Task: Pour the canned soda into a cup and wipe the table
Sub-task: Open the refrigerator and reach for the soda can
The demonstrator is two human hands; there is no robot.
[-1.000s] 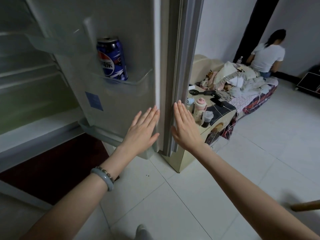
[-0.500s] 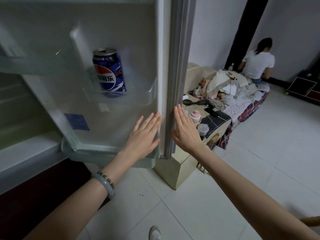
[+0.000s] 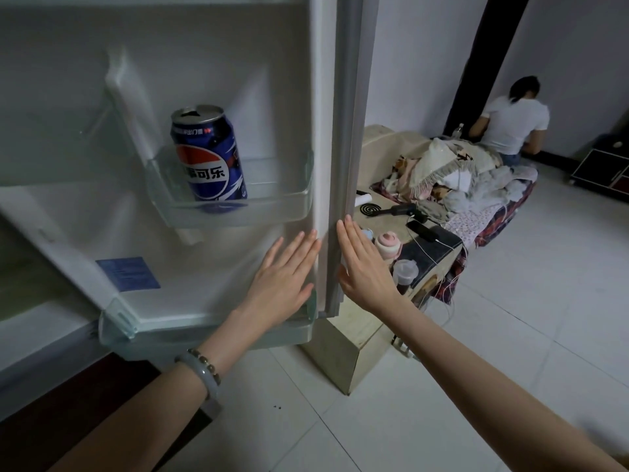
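White floor tiles (image 3: 442,386) and pale walls frame an open fridge door (image 3: 211,80) that fills the left of the view, and on it stands the soda can (image 3: 209,155), upright in the clear door shelf (image 3: 272,206) toward that shelf's left end, its blue side facing out and its top apparently already open at the mouth. Below the shelf, the left hand (image 3: 284,277) lies flat on the door's inner panel near its right edge, fingers (image 3: 299,247) straight and close together, clamped on nothing; a bracelet (image 3: 204,371) circles that wrist. Just beside it, across the door's gasket edge, the right hand (image 3: 362,267) is pressed flat against the door's outer edge, its fingers likewise together and holding nothing. The step in hand looks to be fetching the can, so one hand should steady the door while the other rises to the shelf and wraps the can's body from the front, lifting it straight up over the shelf's front lip before drawing it out. Since the mouth seems open, it must stay level, with no tilt or jolt, or soda will slop. Beyond the door's edge a low bench (image 3: 439,247) carries small cups and bottles (image 3: 388,245), likely where pouring happens; farther off a person (image 3: 510,127) sits facing away by heaped bedding (image 3: 452,172).
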